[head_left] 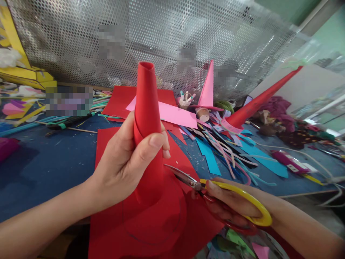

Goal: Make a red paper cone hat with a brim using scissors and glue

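My left hand (126, 162) is wrapped round a red paper cone (147, 108), holding it upright with its narrow open end at the top. My right hand (229, 203) grips scissors with yellow and red handles (215, 192); the blades are slightly apart and point left at the cone's lower edge. Beneath both lies a sheet of red paper (161, 223) with a faint drawn circle.
A blue table (54, 158) carries pink paper (172, 113), more red sheets, cyan scraps (208, 156), paper strips, a pink cone hat (207, 90), a long red cone (258, 100), a cup of pens and a white cable. A perforated metal screen stands behind.
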A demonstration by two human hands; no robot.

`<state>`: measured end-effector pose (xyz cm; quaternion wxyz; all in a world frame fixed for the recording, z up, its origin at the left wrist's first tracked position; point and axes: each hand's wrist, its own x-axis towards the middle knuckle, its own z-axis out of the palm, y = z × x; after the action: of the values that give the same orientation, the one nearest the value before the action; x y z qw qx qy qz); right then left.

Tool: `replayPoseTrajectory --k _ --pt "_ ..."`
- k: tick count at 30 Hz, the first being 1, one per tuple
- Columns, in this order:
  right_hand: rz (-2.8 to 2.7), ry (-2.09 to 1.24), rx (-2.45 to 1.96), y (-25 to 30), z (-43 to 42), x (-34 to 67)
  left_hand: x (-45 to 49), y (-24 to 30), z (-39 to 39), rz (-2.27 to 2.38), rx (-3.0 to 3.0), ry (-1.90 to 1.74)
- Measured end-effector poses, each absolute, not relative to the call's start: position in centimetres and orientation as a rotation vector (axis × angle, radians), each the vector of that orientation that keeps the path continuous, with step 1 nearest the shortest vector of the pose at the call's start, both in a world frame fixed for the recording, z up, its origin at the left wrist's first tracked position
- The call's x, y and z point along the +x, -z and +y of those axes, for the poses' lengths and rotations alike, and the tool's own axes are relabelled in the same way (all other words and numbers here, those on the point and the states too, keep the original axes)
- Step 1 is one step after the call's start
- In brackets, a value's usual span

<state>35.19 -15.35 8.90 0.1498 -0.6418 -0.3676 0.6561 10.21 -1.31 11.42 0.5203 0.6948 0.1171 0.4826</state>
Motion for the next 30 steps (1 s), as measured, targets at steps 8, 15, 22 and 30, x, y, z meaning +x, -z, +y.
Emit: replayPoseTrajectory --k 8,15,22,30 --pt "-1.333 -2.012 -1.581 -10.2 -12.5 37.2 10.2 -11.3 -1.4 0.282 1.638 -1.171" --pt "-1.389 -2.002 -1.648 -10.0 -11.7 37.6 10.4 -11.3 -1.6 0.289 1.618 -1.185" --pt "-1.604 -2.005 -1.702 -11.6 -10.0 38.4 10.3 -11.3 -1.4 0.291 1.608 -1.161" --pt "-1.516 -2.059 -1.769 -11.8 -8.8 38.4 10.4 -11.2 -1.5 0.289 1.585 -1.175"
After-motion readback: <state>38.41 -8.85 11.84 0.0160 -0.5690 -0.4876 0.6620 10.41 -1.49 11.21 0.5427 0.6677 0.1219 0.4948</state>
